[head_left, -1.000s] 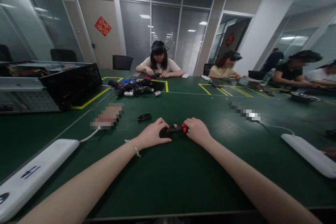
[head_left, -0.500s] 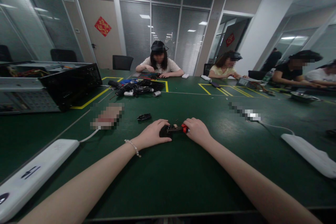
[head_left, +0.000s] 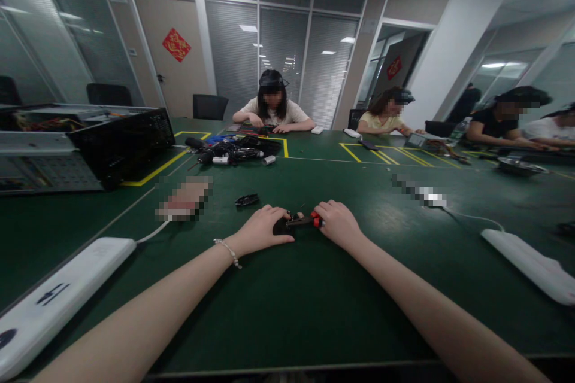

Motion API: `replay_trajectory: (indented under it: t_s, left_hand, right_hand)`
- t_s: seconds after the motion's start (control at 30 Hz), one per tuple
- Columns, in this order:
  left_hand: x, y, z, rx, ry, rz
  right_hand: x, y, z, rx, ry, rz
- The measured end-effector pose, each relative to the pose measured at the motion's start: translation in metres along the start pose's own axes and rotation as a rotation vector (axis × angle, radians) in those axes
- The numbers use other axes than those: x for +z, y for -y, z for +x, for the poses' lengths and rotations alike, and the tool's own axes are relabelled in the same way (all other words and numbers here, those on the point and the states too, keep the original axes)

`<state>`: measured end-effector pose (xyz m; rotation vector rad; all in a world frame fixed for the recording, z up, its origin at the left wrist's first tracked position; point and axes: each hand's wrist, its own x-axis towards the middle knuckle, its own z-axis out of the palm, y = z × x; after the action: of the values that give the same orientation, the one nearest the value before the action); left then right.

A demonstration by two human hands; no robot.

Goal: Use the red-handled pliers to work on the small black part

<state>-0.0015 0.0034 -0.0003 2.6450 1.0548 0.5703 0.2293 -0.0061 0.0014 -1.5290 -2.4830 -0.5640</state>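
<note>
My left hand (head_left: 261,228) is closed around a small black part (head_left: 282,226) low over the green table; its exact kind is too dark to make out. My right hand (head_left: 336,222) grips the red handles of pliers (head_left: 308,221), which point left. The jaws reach the black part at my left fingertips, and small bits lie or stick up beside them. Another black piece (head_left: 247,200), like a slim casing, rests on the table just beyond my left hand. My fingers hide much of the held part and of the handles.
An open computer case (head_left: 121,149) stands at the left. Behind my hands lies a pile of black cables and parts (head_left: 238,151). White power banks (head_left: 67,293) with cords flank my arms on both sides. A person (head_left: 272,105) sits across the table, with others to the right.
Both hands stay almost in place. The pliers' jaws and the small bits at my left fingertips have shifted slightly.
</note>
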Motion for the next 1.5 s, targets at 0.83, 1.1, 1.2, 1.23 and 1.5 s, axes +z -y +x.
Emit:
replay_trajectory:
  t_s: [0.83, 1.1, 1.2, 1.23, 1.5]
  left_hand:
    - [-0.0018, -0.0033, -0.0004, -0.029, 0.025, -0.022]
    - [-0.0015, -0.0026, -0.0006, -0.024, 0.021, -0.023]
    - [-0.001, -0.002, -0.0005, -0.018, 0.016, -0.021]
    - [-0.0011, -0.0021, -0.0005, -0.016, 0.017, -0.023]
    - [-0.002, -0.0022, -0.0001, -0.021, 0.024, -0.027]
  right_hand:
    - [-0.0019, 0.0025, 0.0008, 0.001, 0.024, 0.011]
    - [-0.0008, 0.0016, 0.0, 0.002, 0.018, 0.027]
    - [0.0002, 0.0011, 0.0008, -0.003, 0.014, 0.031]
    - [0.0004, 0.0009, 0.001, -0.004, 0.015, 0.031]
    - [0.0002, 0.0009, 0.0009, -0.014, 0.016, 0.019]
